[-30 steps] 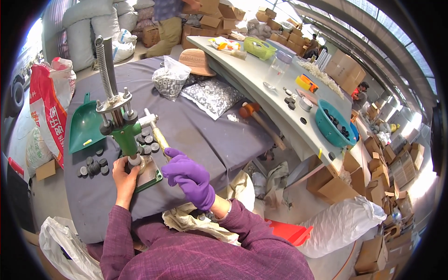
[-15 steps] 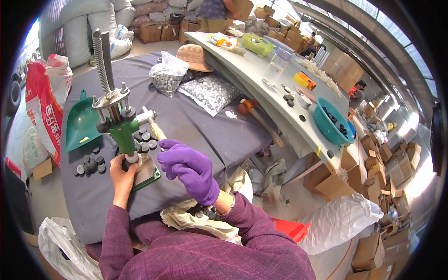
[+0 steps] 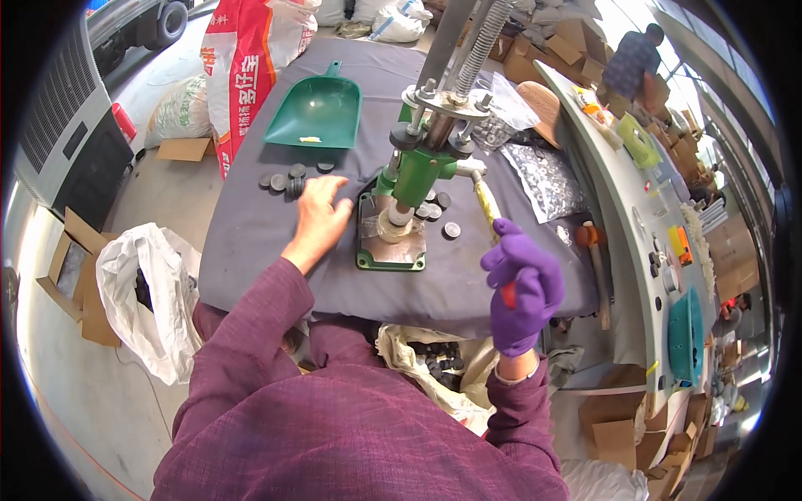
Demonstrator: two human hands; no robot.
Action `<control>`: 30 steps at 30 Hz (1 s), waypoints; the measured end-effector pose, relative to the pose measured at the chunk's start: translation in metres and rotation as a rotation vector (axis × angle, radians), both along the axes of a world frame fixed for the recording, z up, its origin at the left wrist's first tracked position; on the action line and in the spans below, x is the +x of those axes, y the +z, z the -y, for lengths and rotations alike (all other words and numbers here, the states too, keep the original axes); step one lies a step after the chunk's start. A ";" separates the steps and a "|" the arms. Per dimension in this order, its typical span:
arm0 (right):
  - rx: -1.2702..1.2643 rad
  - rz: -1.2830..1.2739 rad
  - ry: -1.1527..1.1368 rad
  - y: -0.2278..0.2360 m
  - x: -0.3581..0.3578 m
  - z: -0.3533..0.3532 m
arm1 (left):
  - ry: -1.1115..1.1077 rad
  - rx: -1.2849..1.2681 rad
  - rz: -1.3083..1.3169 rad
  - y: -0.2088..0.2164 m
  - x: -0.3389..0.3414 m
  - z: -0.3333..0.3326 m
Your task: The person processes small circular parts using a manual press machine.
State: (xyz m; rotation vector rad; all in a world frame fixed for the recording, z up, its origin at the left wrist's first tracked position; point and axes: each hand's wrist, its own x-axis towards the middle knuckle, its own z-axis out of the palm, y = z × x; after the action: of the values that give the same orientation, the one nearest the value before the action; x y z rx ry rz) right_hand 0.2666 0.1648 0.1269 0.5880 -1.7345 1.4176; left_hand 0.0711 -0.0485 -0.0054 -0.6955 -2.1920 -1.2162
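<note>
A green hand press [image 3: 418, 179] stands on the cloth-covered table, with a tall spring and a steel post above it. Under its ram, a pale round fitting [image 3: 395, 222] rests on the metal base plate. My bare left hand [image 3: 319, 213] reaches left of the press with fingers stretched out, beside several small dark round caps [image 3: 294, 185]; its fingertips partly hide them. My right hand, in a purple glove [image 3: 526, 284], is closed around the lower end of the press's yellow-wrapped lever [image 3: 484, 200]. More round caps with grey faces [image 3: 433, 209] lie behind the base, to its right.
A green dustpan [image 3: 313, 113] lies at the table's far left. Bags of small metal parts [image 3: 547, 184] and a mallet [image 3: 595, 259] are on the right. An open sack of black pieces [image 3: 443, 359] sits at my lap; a white sack [image 3: 150, 301] stands left.
My view has swung left. My left hand has left the base of the press and moved left to the loose caps. My right hand stays at the lever.
</note>
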 end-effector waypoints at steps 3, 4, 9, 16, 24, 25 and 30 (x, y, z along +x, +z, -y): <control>-0.103 0.097 0.038 0.037 -0.007 0.001 | 0.124 -0.240 -0.120 -0.003 -0.038 0.010; -0.156 0.153 0.043 0.048 -0.009 -0.002 | 0.147 -0.320 -0.169 -0.008 -0.053 0.010; -0.182 0.203 0.124 0.067 -0.032 0.000 | 0.291 -0.725 0.041 -0.004 -0.081 0.014; -0.241 0.239 0.096 0.062 -0.019 -0.003 | 0.321 -0.946 0.083 -0.005 -0.092 -0.014; -0.187 0.172 0.104 0.058 -0.027 0.002 | 0.325 -0.840 -0.073 -0.005 -0.081 0.003; -0.194 0.186 0.112 0.057 -0.026 -0.001 | 0.273 -0.769 -0.071 0.003 -0.077 0.001; -0.133 0.062 0.074 0.059 -0.024 -0.012 | -0.050 -0.162 0.010 0.025 -0.037 -0.020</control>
State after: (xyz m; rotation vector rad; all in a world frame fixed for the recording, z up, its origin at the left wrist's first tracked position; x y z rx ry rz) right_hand 0.2430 0.1764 0.1862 0.5459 -1.6652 1.6045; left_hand 0.0344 -0.0288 0.0198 -0.8154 -2.3128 -1.0759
